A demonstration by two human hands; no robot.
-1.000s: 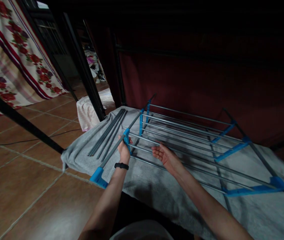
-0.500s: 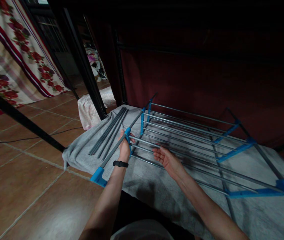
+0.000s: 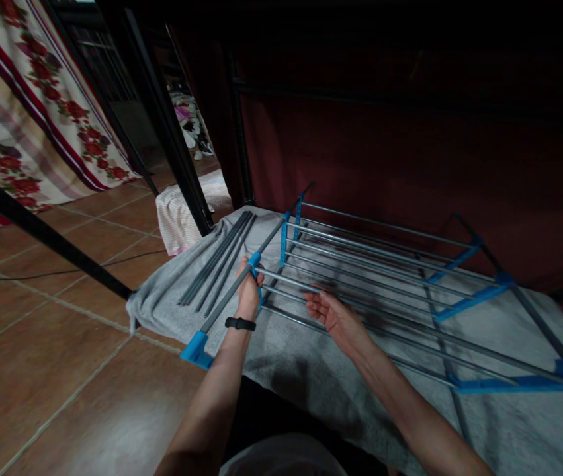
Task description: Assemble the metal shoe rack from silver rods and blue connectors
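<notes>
Head view: left hand (image 3: 249, 295) clenched on the side pole (image 3: 221, 305) at a blue connector (image 3: 255, 259); right hand (image 3: 335, 316) open beside a rail (image 3: 291, 279). We'd brace firmly, keeping the rail square.

- Dim overall; upper part near black.
- Tiled floor (image 3: 63, 370) shows a faint sheen.
- Rack (image 3: 470, 301) casts soft shadows on grey cloth (image 3: 301, 360).
- Right edge blurred, bowed.

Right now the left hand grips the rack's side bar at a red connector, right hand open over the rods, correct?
No: in the head view the connector is blue. Left hand grips the side bar there, right hand open over the rods.
</notes>
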